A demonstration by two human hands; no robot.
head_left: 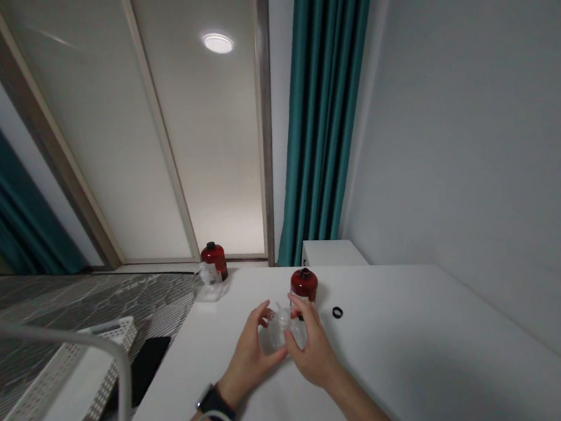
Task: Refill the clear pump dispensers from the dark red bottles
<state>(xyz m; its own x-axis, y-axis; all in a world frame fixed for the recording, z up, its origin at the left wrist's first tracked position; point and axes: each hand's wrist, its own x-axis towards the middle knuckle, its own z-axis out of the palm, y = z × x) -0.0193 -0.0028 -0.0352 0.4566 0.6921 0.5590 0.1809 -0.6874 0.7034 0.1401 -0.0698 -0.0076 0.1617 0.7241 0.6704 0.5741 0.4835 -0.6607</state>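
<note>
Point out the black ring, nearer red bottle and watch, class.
Black ring (337, 312): head view, on its band.
Nearer red bottle (304, 284): head view, on its red shoulder.
Watch (215, 407): head view, on its black strap.

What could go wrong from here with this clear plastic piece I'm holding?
The clear plastic piece between your left hand and right hand looks smooth, so it might slip. The red bottle stands just behind your right hand, and a sudden move could knock it over. The small black ring lies close by on the white table, and if bumped, it might roll away.
</note>
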